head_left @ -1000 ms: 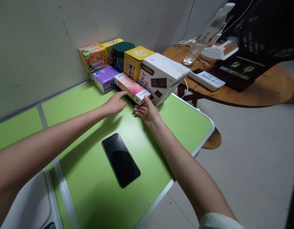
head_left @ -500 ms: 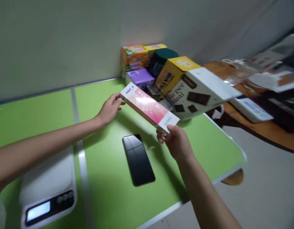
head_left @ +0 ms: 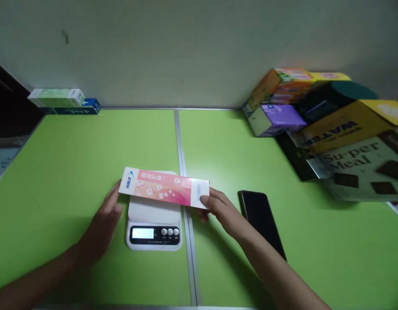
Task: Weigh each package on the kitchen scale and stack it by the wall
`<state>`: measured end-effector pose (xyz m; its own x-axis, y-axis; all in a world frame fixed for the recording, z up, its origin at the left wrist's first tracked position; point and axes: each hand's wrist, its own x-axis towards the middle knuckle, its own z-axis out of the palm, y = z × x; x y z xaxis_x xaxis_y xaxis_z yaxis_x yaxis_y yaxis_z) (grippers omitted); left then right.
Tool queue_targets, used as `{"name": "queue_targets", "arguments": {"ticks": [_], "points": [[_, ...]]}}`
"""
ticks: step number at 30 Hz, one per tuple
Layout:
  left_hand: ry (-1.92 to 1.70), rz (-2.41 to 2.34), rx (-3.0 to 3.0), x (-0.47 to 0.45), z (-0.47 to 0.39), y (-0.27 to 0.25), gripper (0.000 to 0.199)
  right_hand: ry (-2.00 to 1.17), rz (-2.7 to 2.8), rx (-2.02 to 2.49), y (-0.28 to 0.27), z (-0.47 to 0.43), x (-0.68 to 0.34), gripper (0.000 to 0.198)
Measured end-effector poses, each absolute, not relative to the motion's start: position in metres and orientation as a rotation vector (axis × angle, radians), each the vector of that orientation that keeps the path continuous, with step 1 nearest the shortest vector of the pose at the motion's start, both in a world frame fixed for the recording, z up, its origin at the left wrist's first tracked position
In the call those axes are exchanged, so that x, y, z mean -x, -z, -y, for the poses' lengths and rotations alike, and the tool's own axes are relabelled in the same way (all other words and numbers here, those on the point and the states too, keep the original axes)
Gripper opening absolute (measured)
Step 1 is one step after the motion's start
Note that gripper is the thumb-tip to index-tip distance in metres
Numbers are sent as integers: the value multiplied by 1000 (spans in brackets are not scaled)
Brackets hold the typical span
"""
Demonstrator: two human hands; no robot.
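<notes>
Head view: both hands' grip on pink box (head_left: pixel 163 188)

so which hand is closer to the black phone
Right. The right hand grips the pink box end just beside the black phone; the left hand holds the far end, beyond the scale.

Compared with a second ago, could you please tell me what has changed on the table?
The pink box was lifted off the pile of boxes by the wall and carried left; the left hand and right hand now hold its ends over the white scale. The phone and the stacked boxes stayed where they were.
</notes>
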<state>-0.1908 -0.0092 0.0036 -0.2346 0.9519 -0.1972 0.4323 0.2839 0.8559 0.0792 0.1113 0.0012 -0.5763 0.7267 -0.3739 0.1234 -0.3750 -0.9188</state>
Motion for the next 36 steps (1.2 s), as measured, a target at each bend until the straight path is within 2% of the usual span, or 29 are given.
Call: {"name": "queue_targets", "arguments": {"ticks": [6,12,19,22,25,29,32,34,36], "points": [[-905,-1708,-1242,192,30,20,63,-2057,1617,1359,12,-112,-81,38],[-1026,-1661,-973,205,13,14,59,-1814,1441,1451,21,-119,-99,47],[-1113,-1487,-809,209,-6,9,35,-1778,1586,1521,-8,-117,-74,45],[-1222,-1468,-785,225,-6,1,32,-1682,1539,1536,-20,-124,-52,51],[-1311,-1483,-788,256,-12,-2,33,-1702,1457,1509,-23,-141,-11,55],[-1424,-1598,-833,315,-43,2,34,-1710,1519,1371,-23,-174,75,39],[-1530,-1766,-864,370,-81,-1,46,-1598,1611,1163,-23,-205,149,28],[-1601,-1919,-885,410,-109,-8,54,-1529,1704,996,-22,-227,198,34],[-1618,-2096,-946,450,-137,-18,51,-1459,1790,873,-17,-251,244,46]]}}
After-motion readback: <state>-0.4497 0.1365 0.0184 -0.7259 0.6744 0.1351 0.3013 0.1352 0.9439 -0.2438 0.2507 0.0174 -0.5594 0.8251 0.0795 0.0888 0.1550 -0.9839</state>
